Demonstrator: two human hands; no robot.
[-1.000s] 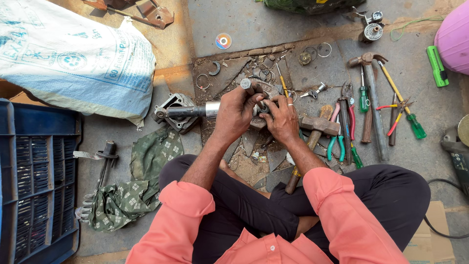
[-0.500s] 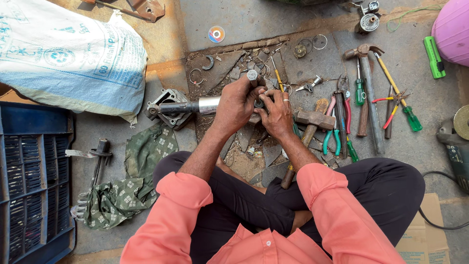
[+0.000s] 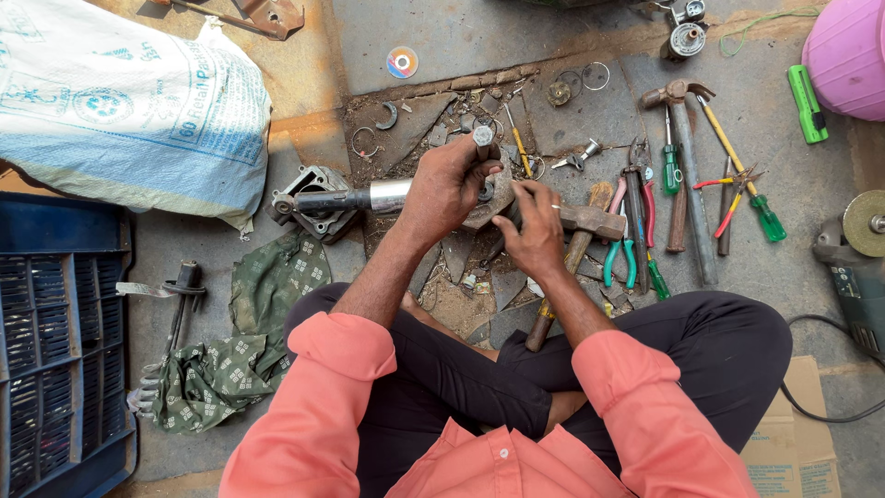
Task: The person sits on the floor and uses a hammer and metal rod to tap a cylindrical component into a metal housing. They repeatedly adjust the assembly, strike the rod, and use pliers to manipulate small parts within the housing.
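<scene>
1. On the floor [image 3: 516, 37], a concrete surface with a patch of broken slabs and dirt, a person sits cross-legged among scattered tools.
2. Left hand [image 3: 447, 189]: closed around a metal shaft [image 3: 355, 198] that lies level, its far end in a grey casting [image 3: 313, 207].
3. Right hand [image 3: 535, 231]: fingers curled against a small metal part [image 3: 489, 198] at the shaft's near end; how firmly it grips cannot be told.
4. Right of the hands: hammer [image 3: 590, 231], pliers [image 3: 627, 249], screwdrivers [image 3: 728, 166], all lying flat.
5. Surroundings: white sack [image 3: 111, 101] upper left, blue crate [image 3: 55, 341] at left edge, green cloth [image 3: 249, 323] beside the left knee.
6. Cut off: grinder [image 3: 857, 258] at right edge, pink tub [image 3: 853, 51] at top right.
7. Obscured: both hands hide the joint between shaft and part.
</scene>
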